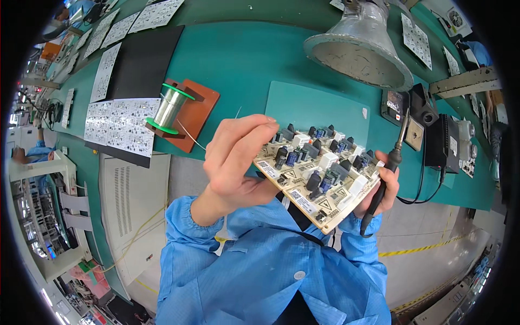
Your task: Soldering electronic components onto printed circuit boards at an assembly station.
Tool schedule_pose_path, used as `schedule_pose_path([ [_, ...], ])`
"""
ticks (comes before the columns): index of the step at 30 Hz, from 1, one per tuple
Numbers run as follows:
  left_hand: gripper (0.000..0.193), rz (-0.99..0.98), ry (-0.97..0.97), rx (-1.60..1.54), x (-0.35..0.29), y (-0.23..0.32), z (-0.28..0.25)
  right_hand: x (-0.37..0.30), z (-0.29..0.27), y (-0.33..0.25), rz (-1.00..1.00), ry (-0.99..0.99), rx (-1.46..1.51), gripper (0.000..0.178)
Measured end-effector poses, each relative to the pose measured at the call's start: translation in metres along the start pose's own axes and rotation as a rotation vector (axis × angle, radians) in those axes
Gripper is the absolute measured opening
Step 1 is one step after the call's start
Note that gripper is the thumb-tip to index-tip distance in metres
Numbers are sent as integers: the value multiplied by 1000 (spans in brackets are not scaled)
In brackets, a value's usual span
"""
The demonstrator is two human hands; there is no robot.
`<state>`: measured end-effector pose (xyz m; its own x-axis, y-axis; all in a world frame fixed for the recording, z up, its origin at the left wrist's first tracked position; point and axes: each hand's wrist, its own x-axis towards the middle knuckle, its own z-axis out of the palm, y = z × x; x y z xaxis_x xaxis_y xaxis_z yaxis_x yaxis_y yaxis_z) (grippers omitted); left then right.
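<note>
A populated circuit board [295, 189], crowded with capacitors and white connectors, is held tilted in front of my chest. At its left edge is my left hand [230, 157], fingers bent near the far corner and thumb partly hidden by the board. Thin solder wire [190, 136] runs from a green-flanged spool [170, 108] into this hand, and a short end sticks up above the fingers. My right hand [388, 189] grips the board's right edge and also holds a soldering iron [394, 158], its tip pointing up and away. The board's underside is hidden.
The spool's brown stand [201, 108] sits on the green bench mat [233, 59]. Printed white board panels [122, 124] lie left on a black sheet [143, 59]. A metal fume hood [363, 49] overhangs the far right, near a sponge tray [414, 134] and black soldering station [441, 143].
</note>
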<state>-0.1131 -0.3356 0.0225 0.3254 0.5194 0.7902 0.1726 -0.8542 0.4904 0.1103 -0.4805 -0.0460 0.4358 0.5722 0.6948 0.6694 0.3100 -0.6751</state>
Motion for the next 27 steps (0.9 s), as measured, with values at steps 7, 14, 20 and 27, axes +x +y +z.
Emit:
schedule_pose_path([
  [7, 51, -8, 16, -20, -4, -7, -2, 5, 3, -4, -46, -22, -4, 22],
  [14, 52, -21, 7, -21, -7, -12, -6, 6, 2, -5, -53, -50, -13, 22],
  [20, 52, -36, 2, -12, -11, -13, -8, 9, 3, -6, -74, -74, -1, 23],
  [27, 52, -84, -12, 8, -16, -15, -10, 15, 2, -10, -90, -129, -8, 24],
])
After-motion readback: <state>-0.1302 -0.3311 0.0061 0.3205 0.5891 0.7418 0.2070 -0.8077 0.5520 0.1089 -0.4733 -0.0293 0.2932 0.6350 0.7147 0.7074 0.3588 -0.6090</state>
